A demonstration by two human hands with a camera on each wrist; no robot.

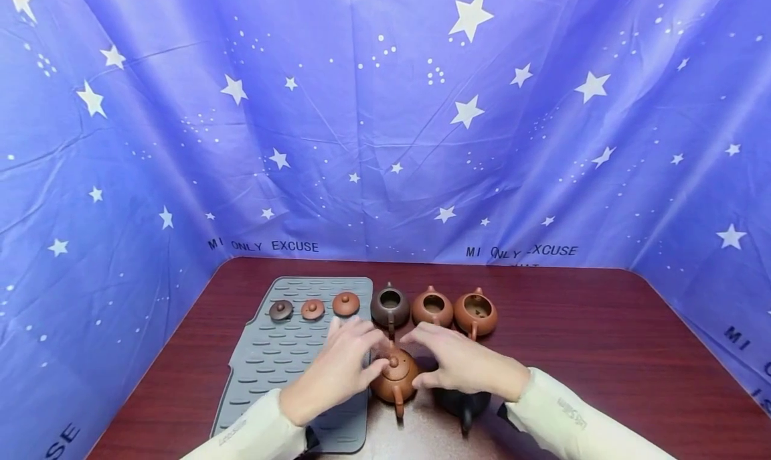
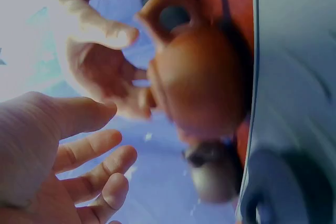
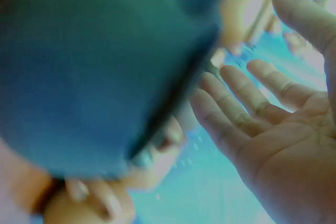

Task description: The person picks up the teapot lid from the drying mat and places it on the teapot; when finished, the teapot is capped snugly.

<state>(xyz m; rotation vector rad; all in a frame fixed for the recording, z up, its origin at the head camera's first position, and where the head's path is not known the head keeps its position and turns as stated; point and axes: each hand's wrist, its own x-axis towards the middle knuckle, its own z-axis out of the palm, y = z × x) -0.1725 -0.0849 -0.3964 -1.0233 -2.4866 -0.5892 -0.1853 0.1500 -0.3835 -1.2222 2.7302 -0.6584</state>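
A brown clay teapot [image 1: 394, 383] with its lid on stands on the table just right of the grey mat, handle toward me. My left hand [image 1: 340, 363] hovers at its left, thumb by the lid knob; in the left wrist view this hand [image 2: 68, 150] has loosely bent fingers apart from the pot. On the other side is my right hand [image 1: 460, 363], fingers spread. The right wrist view shows that hand's palm [image 3: 283, 145] holding nothing. Partly hidden under the right forearm is a black teapot [image 1: 466, 406], which looms large and blurred [image 3: 94, 77] in the right wrist view.
Behind the hands stand three lidless teapots: a dark brown one [image 1: 385, 309], a reddish one [image 1: 429, 311] and another reddish one [image 1: 486, 319]. Along the far part of the grey mat [image 1: 259, 373] lie a dark lid [image 1: 281, 311] and two reddish lids [image 1: 312, 309]. Starry blue cloth [image 1: 385, 112] surrounds the table.
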